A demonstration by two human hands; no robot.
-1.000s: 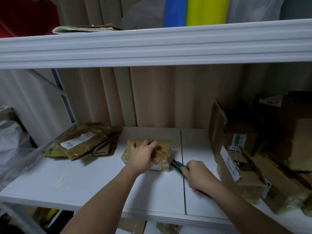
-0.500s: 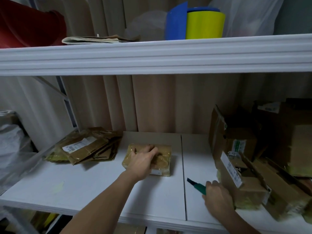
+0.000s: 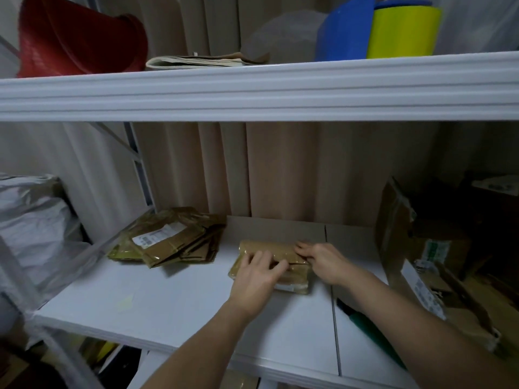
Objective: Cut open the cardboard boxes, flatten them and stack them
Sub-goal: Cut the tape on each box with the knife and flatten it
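Taped cardboard box (image 3: 271, 265), on shelf (image 3: 168, 301): left hand (image 3: 257, 275) flat on top, fingers relaxed; right hand (image 3: 320, 261) pinching its right edge. Green cutter (image 3: 365, 324) lies released nearby.

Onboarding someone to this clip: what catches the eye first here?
Both hands, left hand and right hand, on the small taped cardboard box mid-shelf. The green-handled cutter lies on the shelf under the right forearm. Left of the box sits a stack of flattened boxes; above, a bright yellow roll.
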